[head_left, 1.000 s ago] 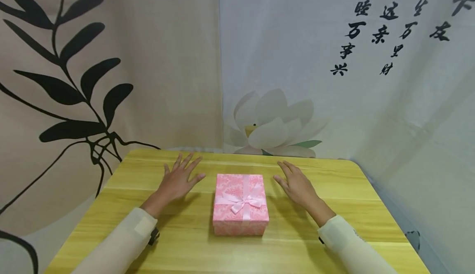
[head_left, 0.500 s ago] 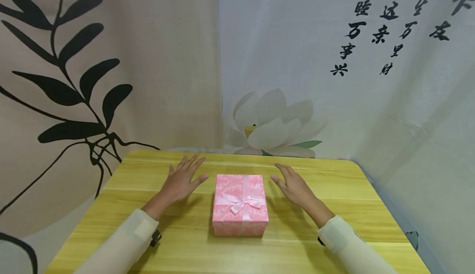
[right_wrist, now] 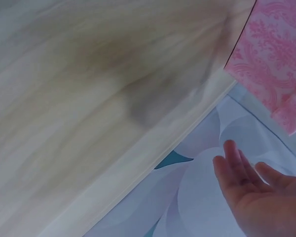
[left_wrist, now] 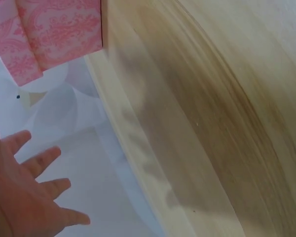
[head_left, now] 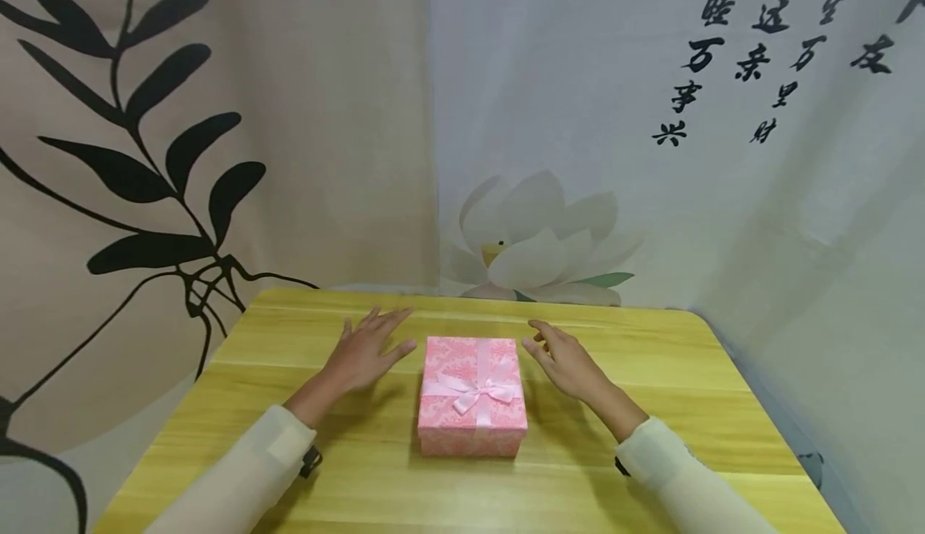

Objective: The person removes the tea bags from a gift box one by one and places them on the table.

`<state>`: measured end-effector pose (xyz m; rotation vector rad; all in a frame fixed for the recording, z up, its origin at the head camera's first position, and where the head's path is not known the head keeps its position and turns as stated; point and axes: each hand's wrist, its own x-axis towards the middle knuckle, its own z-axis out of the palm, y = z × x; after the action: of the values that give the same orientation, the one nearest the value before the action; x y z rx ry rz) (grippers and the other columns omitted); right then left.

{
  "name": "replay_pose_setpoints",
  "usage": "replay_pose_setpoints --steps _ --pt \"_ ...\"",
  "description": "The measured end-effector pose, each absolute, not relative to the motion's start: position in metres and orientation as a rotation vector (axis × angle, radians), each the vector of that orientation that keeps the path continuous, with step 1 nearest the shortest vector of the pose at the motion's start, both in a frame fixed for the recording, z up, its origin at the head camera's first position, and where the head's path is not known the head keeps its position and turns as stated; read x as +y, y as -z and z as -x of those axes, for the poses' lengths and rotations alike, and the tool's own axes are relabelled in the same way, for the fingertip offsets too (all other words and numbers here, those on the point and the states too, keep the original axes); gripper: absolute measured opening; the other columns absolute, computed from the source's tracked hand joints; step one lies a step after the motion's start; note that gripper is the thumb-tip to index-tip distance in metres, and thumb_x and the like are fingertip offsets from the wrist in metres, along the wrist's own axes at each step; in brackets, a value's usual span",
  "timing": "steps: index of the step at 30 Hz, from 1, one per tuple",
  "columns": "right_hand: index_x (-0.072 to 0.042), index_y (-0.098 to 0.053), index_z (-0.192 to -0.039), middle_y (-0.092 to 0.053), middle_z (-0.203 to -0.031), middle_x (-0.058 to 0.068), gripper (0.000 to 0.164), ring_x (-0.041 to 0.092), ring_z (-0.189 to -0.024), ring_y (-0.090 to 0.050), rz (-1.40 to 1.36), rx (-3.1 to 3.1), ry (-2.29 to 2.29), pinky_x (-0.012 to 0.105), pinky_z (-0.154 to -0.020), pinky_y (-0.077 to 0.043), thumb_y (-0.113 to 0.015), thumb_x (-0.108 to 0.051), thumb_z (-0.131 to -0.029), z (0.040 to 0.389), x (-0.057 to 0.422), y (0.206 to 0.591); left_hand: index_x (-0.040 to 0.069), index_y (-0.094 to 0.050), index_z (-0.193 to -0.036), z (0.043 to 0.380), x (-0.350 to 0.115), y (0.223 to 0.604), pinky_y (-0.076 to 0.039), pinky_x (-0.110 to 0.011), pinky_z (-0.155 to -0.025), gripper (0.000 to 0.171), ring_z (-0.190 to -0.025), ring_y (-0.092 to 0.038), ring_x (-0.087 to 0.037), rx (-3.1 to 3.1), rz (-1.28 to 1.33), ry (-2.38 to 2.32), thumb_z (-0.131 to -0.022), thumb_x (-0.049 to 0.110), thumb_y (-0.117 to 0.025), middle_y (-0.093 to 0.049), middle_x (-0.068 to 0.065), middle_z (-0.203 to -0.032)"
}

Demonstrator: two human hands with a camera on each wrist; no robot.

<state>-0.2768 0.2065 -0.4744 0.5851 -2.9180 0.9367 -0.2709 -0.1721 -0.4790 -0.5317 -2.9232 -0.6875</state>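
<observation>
A pink patterned gift box [head_left: 473, 397] with a pale ribbon and bow [head_left: 475, 392] on its lid sits on the wooden table. My left hand [head_left: 364, 353] hovers to the left of the box, fingers spread, thumb pointing toward it. On the other side my right hand [head_left: 567, 363] is held over the table, thumb near the box's far right corner, fingers slightly bent. Neither hand holds anything. In the left wrist view the palm and spread fingers of the left hand [left_wrist: 27, 192] show apart from the box [left_wrist: 64, 32]. The right wrist view shows the right hand [right_wrist: 266, 197] below the box [right_wrist: 274, 57].
The yellow wood-grain table [head_left: 470, 502] ends at a fabric backdrop [head_left: 340, 156] with a printed plant, a lotus and dark characters. Light sleeves [head_left: 246, 462] cover both forearms, with a dark band [head_left: 311, 462] at the left wrist.
Both hands have moved inward toward the box, the left to the right and the right slightly to the left. The box rests in the same place on the table.
</observation>
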Motion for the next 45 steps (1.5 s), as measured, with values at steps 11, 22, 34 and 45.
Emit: replay_pose_setpoints --steps 11,22,34,45 --pt "-0.005 -0.050 -0.148 -0.071 -0.118 0.012 0.060 0.025 -0.102 -0.069 -0.617 -2.915 -0.977 0.049 -0.088 -0.058 -0.046 -0.050 -0.109 0.274 0.199 0.478 0.025 -0.039 -0.160 0.266 -0.159 0.478 -0.003 -0.077 -0.118 0.066 -0.153 -0.028 -0.040 -2.922 0.586 0.743 -0.104 0.058 -0.049 -0.049 -0.009 -0.156" --pt "-0.005 -0.049 -0.149 -0.071 -0.117 0.012 0.058 0.023 -0.099 -0.070 -0.649 -2.921 -0.989 0.046 -0.085 -0.059 -0.046 -0.048 -0.109 0.272 0.195 0.478 0.027 -0.040 -0.159 0.265 -0.155 0.482 -0.009 -0.070 -0.122 0.070 -0.147 -0.039 -0.039 -2.925 0.601 0.732 -0.102 0.067 -0.044 -0.049 -0.010 -0.157" --pt "-0.003 -0.050 -0.147 -0.071 -0.110 0.011 0.058 0.012 -0.083 -0.067 -0.676 -2.937 -1.054 0.034 -0.071 -0.058 -0.051 -0.045 -0.108 0.271 0.190 0.480 0.026 -0.045 -0.156 0.266 -0.150 0.483 -0.016 -0.070 -0.122 0.067 -0.142 -0.045 -0.040 -2.892 0.643 0.768 -0.102 0.065 -0.048 -0.054 -0.010 -0.152" --pt "-0.003 -0.050 -0.146 -0.070 -0.101 0.008 0.059 0.018 -0.076 -0.068 -0.688 -2.945 -1.114 0.032 -0.066 -0.056 -0.051 -0.047 -0.107 0.273 0.190 0.485 0.022 -0.054 -0.150 0.267 -0.148 0.487 -0.020 -0.069 -0.121 0.068 -0.144 -0.043 -0.039 -2.886 0.650 0.811 -0.100 0.068 -0.047 -0.054 -0.010 -0.152"
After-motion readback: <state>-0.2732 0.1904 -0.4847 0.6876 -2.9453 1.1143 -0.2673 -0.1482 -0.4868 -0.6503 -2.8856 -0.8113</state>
